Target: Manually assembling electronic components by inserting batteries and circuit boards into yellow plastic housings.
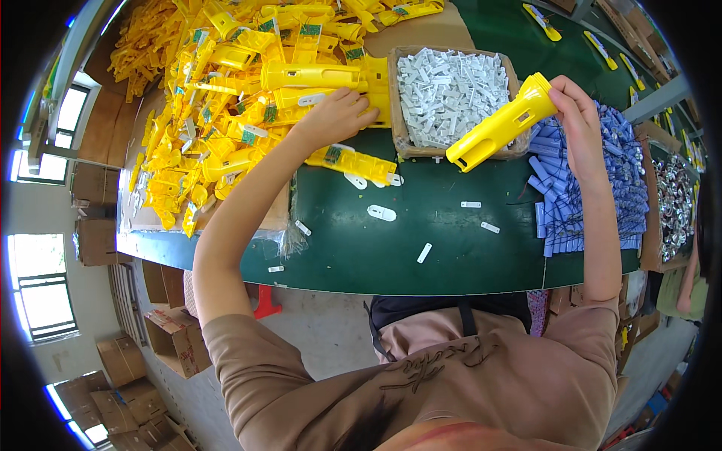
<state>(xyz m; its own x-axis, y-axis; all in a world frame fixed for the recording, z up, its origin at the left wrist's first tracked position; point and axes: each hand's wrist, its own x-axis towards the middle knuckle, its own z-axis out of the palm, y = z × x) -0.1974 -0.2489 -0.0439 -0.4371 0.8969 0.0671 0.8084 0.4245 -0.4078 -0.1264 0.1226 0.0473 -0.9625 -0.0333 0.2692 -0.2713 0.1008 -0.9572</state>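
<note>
A yellow flashlight casing (500, 124) is held at its wide end by my right hand (577, 124). The casing slants down to the left over a box of small white parts (451, 94), and a slot shows in its side. At the edge of a heap of yellow casings (226, 98), my left hand (342, 119) curls its fingers over the casing ends. What lies under those fingers is mostly hidden. Just below that hand rests a casing half with a green circuit board (350, 161). Near it on the green table (338, 240) is a white oval plate (381, 213).
Blue cylindrical cells with wires (594, 188) are piled on the right, beside a box of shiny metal parts (673, 203). Small white strips (424, 252) lie scattered near the front edge. More yellow pieces (599, 49) lie at the far right. Cardboard boxes (177, 342) stand on the floor.
</note>
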